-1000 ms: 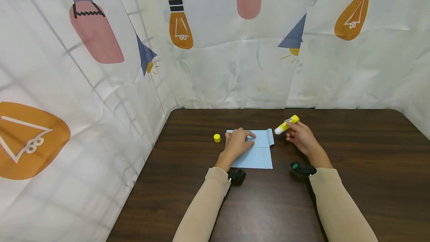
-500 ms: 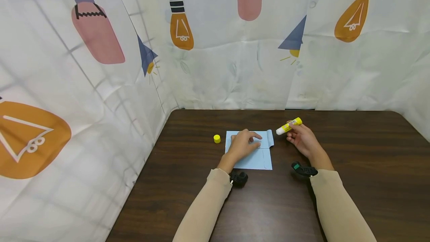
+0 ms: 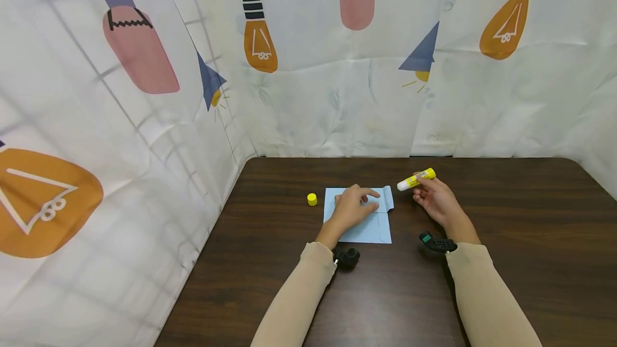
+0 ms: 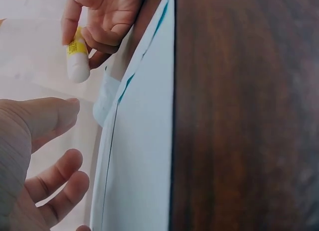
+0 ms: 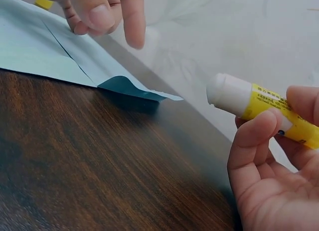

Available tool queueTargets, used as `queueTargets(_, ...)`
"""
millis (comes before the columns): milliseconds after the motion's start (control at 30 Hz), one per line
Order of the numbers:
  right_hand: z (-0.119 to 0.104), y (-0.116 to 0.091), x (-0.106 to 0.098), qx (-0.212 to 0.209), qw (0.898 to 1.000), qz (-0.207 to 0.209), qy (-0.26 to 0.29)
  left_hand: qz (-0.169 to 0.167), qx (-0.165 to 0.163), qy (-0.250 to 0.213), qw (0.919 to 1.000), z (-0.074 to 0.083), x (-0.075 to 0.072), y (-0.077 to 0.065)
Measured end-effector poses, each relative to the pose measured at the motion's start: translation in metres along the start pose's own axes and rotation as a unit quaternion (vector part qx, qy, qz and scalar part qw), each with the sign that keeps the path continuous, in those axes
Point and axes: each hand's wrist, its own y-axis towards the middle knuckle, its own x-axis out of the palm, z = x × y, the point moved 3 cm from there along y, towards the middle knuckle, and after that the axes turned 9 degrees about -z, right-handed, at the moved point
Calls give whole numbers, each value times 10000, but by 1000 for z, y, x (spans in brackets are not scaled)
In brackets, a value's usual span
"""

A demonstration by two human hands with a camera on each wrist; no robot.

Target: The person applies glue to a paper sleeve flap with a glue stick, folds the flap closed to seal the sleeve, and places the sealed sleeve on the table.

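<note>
A light blue envelope (image 3: 367,232) lies on the brown table, its right-hand flap (image 3: 388,197) curling upward. Over its upper part is my left hand (image 3: 352,208), thumb and fingers apart with nothing between them; in the left wrist view its fingertips (image 4: 70,164) are loosely bent. My right hand (image 3: 439,205) pinches a yellow and white glue stick (image 3: 415,180) just right of the flap. The uncapped white end (image 5: 229,93) of the stick points left toward the envelope. A yellow cap (image 3: 312,199) stands on the table left of the envelope.
The dark wooden table (image 3: 520,229) ends at a white curtain (image 3: 332,100) printed with lamps and bulbs, which hangs behind and on the left. Black wrist cameras (image 3: 437,243) sit at both sleeves.
My left hand has slid right across the envelope, uncovering its left edge. The right hand has shifted slightly right with the glue stick, which lies a little flatter now.
</note>
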Motion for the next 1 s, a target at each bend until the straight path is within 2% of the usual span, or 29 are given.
queueTargets(400, 0, 1, -2, 10, 9997, 7, 223, -106, 43, -187, 9998, -4, 2, 5)
queueTargets(1000, -2, -1, -2, 95, 9995, 161, 238, -399, -78, -217, 9989, 13, 0, 23)
